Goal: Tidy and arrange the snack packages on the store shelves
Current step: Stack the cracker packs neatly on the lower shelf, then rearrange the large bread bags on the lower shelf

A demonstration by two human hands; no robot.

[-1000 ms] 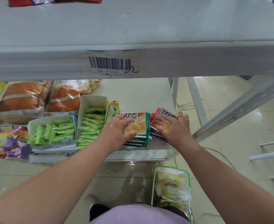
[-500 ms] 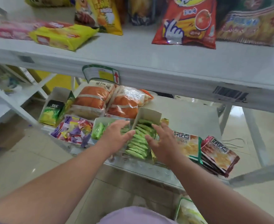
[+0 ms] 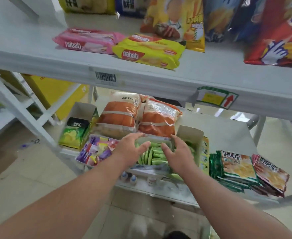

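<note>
Right now I have both hands over the lower shelf [image 3: 228, 128], at the open box of green snack sticks [image 3: 152, 152] near its front edge. My left hand [image 3: 129, 149] hangs with fingers spread and slack, gripping nothing; my right hand [image 3: 178, 152] is the same, fingers loose above the box's right wall. Two orange bread bags [image 3: 138, 118] lie just behind the box, a tray of purple sweets [image 3: 97, 150] beside it to the left. Cracker packets [image 3: 238, 168] are stacked at the shelf's right front corner. On the upper shelf [image 3: 38, 54], pink [image 3: 88, 41] and yellow wafer packs [image 3: 148, 50] lie near the front edge. Pale tiled floor [image 3: 21, 169] shows below.
</note>
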